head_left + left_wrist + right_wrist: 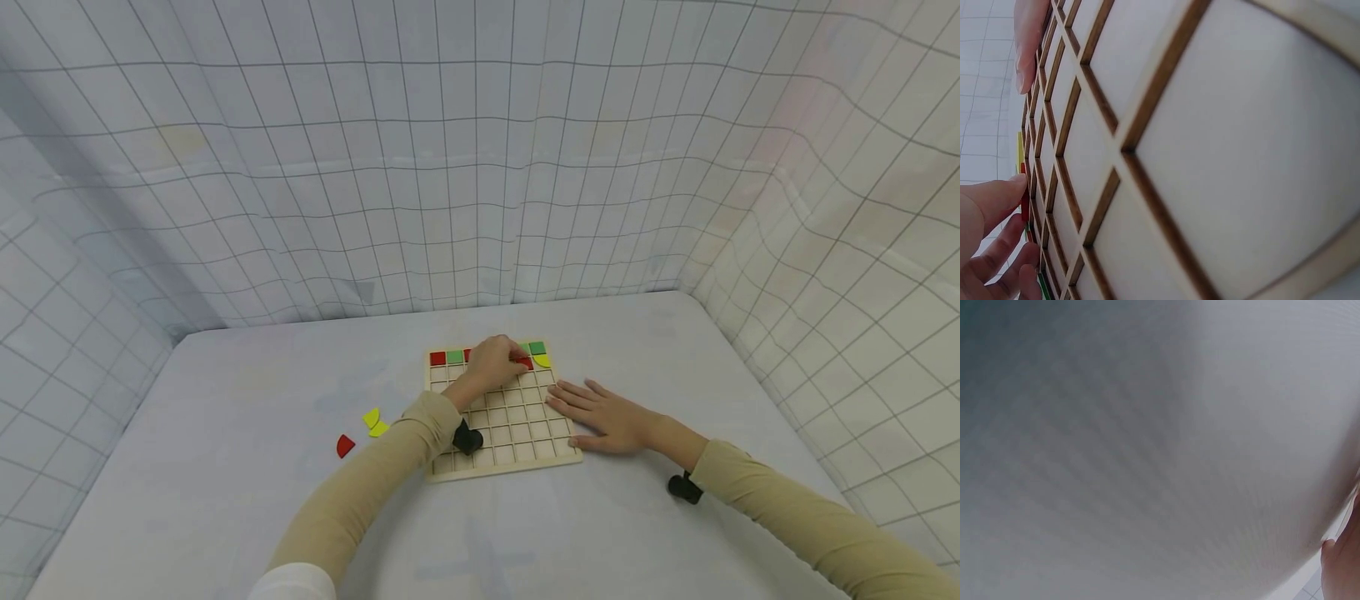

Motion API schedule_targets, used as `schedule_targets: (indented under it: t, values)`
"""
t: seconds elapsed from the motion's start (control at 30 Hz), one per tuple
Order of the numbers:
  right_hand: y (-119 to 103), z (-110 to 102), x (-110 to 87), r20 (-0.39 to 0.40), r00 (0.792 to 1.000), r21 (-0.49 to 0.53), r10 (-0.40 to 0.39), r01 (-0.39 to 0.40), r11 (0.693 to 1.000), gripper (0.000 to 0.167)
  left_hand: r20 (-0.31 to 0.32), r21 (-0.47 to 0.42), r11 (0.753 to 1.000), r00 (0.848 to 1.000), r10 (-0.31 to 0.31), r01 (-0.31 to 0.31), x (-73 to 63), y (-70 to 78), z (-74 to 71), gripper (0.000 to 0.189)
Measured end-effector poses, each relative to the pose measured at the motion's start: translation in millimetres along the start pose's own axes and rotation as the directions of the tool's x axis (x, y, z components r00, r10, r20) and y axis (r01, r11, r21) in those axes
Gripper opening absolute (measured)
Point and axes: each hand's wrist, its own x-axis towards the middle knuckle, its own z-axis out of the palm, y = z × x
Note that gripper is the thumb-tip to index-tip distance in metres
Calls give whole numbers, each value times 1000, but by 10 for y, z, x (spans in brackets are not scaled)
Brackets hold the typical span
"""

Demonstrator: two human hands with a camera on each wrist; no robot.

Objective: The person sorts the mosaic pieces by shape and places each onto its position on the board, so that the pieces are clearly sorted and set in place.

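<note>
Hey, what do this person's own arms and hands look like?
The left sleeve and right sleeve are tan, with white cloth at the left one's near end. The left hand and right hand are gloveless, with a small black device near each.

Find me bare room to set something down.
Bare table lies left of the loose red wedge, between the board and the gridded sheet behind it, and between the sleeves in front of the board. Crowded: the board's far rows, where the left hand holds a red piece, and its right edge, under the right hand.
</note>
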Motion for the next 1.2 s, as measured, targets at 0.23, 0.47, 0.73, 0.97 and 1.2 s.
schedule_targets:
  t: [0.23, 0.47, 0.73, 0.97, 1.2]
  values:
    - [-8, -5, -9, -8, 1000, 1, -6, 6, 1000, 69, 10, 1, 1000, 1000, 22, -22, -9, 10, -1, 25]
    - [3, 10, -7, -20, 1000, -11, -18, 18, 1000, 69, -10, 5, 999, 999, 36, -36, -22, 15, 17, 25]
    - [28, 51, 3, -14, 1000, -10, -11, 11, 1000, 69, -13, 31, 999, 1000, 7, -7, -54, 52, 11, 25]
    - [41, 74, -3, -14, 1000, -5, -9, 8, 1000, 68, -25, 43, 999, 1000, 7, -6, -55, 57, 27, 25]
    - [29, 48, -7, -27, 1000, -9, -14, 14, 1000, 68, -56, 67, 997, 998, 34, -30, -43, 39, 62, 24]
